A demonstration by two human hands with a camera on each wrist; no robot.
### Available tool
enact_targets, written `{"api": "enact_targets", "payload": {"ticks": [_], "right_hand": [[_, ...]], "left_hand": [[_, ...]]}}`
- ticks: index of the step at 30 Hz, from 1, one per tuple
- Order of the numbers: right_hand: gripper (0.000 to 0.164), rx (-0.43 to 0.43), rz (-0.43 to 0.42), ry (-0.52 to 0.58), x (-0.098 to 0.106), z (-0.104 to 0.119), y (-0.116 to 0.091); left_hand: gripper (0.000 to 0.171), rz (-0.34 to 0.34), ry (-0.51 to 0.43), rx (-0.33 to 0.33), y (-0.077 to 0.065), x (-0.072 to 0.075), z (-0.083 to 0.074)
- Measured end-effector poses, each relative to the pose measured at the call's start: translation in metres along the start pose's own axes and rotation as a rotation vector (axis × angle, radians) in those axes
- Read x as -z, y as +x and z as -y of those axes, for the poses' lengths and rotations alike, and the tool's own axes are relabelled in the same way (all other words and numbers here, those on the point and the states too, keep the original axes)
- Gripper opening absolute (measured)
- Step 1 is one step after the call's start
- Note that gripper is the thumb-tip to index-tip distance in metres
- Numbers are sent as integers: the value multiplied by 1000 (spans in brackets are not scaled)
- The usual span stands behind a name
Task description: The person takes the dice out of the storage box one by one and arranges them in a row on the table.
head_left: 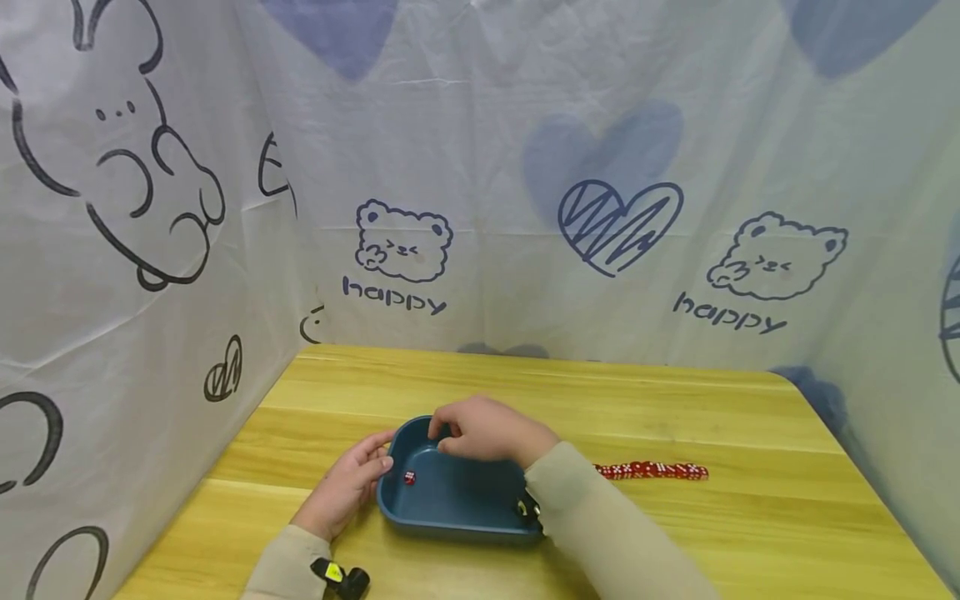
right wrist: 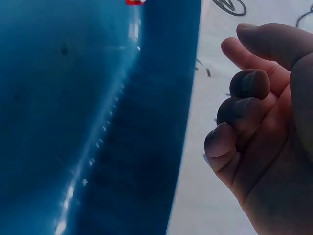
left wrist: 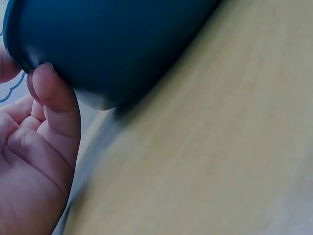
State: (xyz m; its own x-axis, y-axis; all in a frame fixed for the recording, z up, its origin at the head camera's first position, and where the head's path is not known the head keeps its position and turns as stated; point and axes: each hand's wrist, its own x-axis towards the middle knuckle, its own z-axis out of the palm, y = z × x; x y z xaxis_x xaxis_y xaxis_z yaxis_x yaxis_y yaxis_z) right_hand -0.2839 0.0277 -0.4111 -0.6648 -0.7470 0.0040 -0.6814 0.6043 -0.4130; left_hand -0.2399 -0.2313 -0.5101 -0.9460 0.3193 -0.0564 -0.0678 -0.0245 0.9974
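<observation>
A dark blue rectangular tray with rounded corners lies on the table, with one red die inside near its left end. My left hand pinches the tray's left rim, thumb on one side and a finger behind it, as the left wrist view shows. Over the tray's far edge hovers my right hand, fingers loosely curled. In the right wrist view nothing shows between the thumb and fingers of the right hand, and the tray wall stands beside it.
A row of several red dice lines the table to the right, partly covered by the right sleeve. The yellow wood-grain table is bordered by a printed white cloth at the back and sides.
</observation>
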Motion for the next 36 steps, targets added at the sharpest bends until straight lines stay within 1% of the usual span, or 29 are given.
{"api": "enact_targets", "payload": {"ticks": [7, 14, 21, 31, 36], "right_hand": [[21, -9, 41, -13, -15, 2, 14], [18, -16, 89, 4, -30, 0, 25], [24, -24, 128, -11, -46, -5, 31], [28, 0, 168, 11, -55, -4, 36], [30, 12, 197, 19, -58, -8, 36]], "left_hand": [[59, 12, -6, 6, 0, 0, -1], [58, 11, -1, 6, 0, -1, -4], [59, 12, 4, 11, 0, 0, -2], [59, 15, -7, 9, -1, 1, -2], [58, 20, -11, 4, -1, 0, -2]]}}
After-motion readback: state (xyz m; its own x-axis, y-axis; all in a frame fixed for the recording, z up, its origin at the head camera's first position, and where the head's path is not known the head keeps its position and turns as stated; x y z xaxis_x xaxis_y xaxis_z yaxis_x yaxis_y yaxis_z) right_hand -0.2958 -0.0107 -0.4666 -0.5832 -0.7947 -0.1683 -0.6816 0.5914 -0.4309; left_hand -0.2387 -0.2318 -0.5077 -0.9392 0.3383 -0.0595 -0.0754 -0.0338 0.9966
